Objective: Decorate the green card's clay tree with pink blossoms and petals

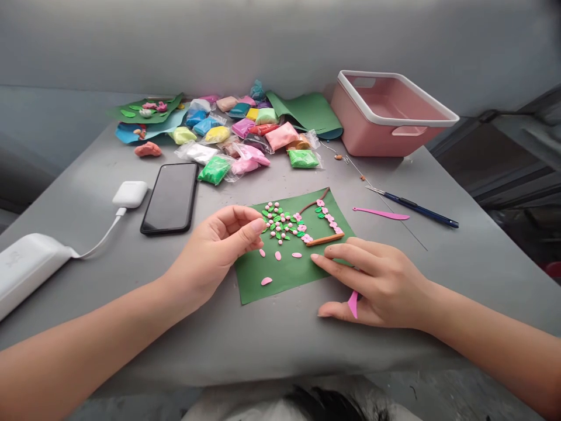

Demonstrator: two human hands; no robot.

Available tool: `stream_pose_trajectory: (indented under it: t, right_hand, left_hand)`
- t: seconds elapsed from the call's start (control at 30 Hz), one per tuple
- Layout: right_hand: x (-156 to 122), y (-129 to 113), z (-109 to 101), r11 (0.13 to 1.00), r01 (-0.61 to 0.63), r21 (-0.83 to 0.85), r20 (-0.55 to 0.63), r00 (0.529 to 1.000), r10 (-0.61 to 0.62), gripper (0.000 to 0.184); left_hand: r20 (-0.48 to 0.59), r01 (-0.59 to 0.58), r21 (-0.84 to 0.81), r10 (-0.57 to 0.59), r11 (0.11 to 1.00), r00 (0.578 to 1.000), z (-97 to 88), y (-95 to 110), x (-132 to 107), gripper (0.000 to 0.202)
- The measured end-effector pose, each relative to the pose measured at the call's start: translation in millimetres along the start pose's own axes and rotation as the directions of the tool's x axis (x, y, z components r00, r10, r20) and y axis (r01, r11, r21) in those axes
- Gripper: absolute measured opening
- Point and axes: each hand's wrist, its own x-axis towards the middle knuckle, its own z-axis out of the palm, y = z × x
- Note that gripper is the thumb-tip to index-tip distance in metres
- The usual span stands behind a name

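Note:
A green sheet [249, 286] lies on the table with a clay picture on it. The picture has a cluster of pink balls and green leaves [279, 223], small pink flowers [329, 218] and a brown clay strip [325, 240]. Several loose pink clay petals [277, 256] rest on the lower part of the sheet. My left hand [230, 237] is pinched beside the cluster's left edge; anything between its fingertips is too small to make out. Fingers stretched, my right hand [381, 283] touches the sheet near the brown strip. A pink clay tool [353, 304] is tucked between its fingers, partly hidden.
Bagged coloured clay [245, 158] is piled at the back, beside a pink bin [372, 137]. A pink plastic knife [381, 214] and a blue-handled craft knife [416, 207] lie right. On the left are a phone [170, 199], a white earphone case [130, 193] and a power bank [35, 269].

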Motion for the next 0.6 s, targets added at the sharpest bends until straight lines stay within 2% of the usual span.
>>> stream_pose_trajectory:
  t: [0.3, 0.43, 0.6]
  right_hand:
    - [-3.9, -0.2, -0.2, 1.000, 0.011, 0.011, 0.041, 0.999, -0.012, 0.075]
    - [-5.5, 1.3, -1.0, 0.995, -0.014, 0.103, 0.020, 1.000, 0.012, 0.082]
    - [-2.1, 1.3, -4.3, 0.991, -0.022, 0.133, -0.028, 0.999, 0.026, 0.075]
  left_hand:
    - [0.001, 0.004, 0.017, -0.004, 1.000, 1.000, 1.0, 1.7, 0.1, 0.024]
    - [-0.002, 0.016, 0.043, -0.016, 0.999, 1.000, 0.3, 1.9, 0.2, 0.025]
    - [-0.006, 0.014, 0.062, -0.014, 0.998, 1.000, 0.3, 2.8, -0.9, 0.027]
